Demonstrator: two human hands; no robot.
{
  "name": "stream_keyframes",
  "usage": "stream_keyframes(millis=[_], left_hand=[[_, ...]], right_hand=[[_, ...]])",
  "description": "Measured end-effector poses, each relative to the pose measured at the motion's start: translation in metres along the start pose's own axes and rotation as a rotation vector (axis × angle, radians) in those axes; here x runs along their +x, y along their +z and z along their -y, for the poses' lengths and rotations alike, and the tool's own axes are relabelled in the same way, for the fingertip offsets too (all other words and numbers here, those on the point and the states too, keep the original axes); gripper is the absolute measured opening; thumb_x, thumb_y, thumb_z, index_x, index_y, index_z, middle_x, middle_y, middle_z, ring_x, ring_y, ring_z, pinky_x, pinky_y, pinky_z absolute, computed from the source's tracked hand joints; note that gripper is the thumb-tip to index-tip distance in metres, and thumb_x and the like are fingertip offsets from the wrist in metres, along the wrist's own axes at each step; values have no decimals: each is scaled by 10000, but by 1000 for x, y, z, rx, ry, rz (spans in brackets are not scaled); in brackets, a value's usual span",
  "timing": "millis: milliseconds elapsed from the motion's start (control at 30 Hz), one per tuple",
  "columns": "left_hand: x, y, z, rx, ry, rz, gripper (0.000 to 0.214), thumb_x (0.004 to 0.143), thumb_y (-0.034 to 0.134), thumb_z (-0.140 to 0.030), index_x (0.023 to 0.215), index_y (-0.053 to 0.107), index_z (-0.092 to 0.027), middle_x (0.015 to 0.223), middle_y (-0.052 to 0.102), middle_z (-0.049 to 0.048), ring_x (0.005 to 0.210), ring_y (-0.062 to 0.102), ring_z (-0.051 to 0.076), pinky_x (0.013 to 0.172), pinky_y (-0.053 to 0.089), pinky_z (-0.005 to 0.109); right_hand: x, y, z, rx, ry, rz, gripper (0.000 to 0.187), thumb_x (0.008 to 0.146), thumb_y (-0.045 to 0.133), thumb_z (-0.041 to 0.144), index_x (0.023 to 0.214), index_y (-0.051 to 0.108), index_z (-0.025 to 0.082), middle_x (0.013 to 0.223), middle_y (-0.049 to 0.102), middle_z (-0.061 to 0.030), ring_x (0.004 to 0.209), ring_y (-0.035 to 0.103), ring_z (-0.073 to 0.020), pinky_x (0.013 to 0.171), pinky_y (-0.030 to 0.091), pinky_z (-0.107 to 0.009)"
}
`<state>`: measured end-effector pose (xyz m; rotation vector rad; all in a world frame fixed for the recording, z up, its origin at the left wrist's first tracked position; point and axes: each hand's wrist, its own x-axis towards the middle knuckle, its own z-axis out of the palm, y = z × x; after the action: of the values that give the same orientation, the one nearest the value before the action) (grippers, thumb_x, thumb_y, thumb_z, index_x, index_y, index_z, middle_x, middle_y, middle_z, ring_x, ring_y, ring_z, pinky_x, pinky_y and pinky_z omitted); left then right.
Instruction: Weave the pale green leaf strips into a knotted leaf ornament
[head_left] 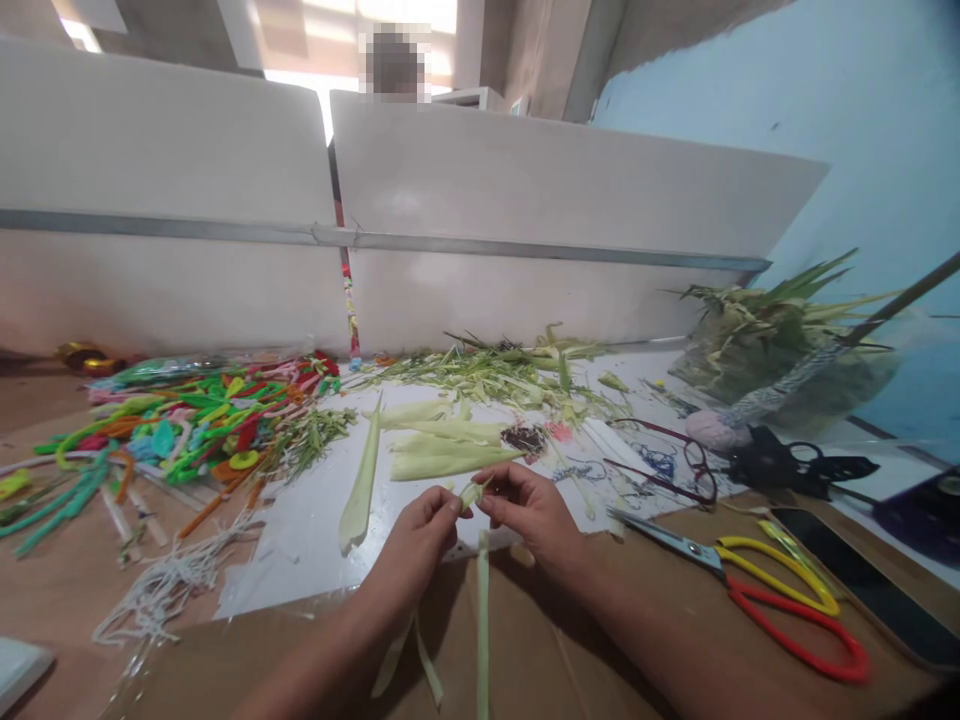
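Observation:
Between my two hands is a small piece of pale green corn husk [471, 494], pinched at its ends. My left hand [429, 522] grips it between thumb and forefinger. On the other end, my right hand [525, 508] has thumb and fingers closed. A long narrow husk strip [483, 620] hangs straight down below the hands, and shorter strips [426, 660] dangle under the left wrist. Wide flat husk leaves [450, 458] lie just beyond my fingers on a white sheet [315, 540]. One single leaf [363, 490] rests to their left.
Scissors [705, 555] with yellow and red handles lie right, near a phone [862, 580] and eyeglasses [694, 470]. Colourful fuzzy stems [202, 430] and white string [172, 580] are left. Shredded husk [480, 375] lies behind, before a white partition [540, 200]. A person's head shows beyond it.

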<state>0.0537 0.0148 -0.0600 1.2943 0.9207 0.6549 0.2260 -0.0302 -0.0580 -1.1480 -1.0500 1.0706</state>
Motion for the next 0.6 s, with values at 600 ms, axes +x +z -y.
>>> stream_keyframes(millis=[600], left_hand=[[-1, 2, 1, 36, 29, 60, 399, 817, 573, -582, 792, 570, -183, 496, 413, -80, 477, 320, 100, 484, 218, 229]], right_hand=[[-2, -3, 9, -70, -23, -35, 287, 725, 821, 379, 956, 832, 209, 660, 680, -1, 561, 575, -142, 582, 443, -282]])
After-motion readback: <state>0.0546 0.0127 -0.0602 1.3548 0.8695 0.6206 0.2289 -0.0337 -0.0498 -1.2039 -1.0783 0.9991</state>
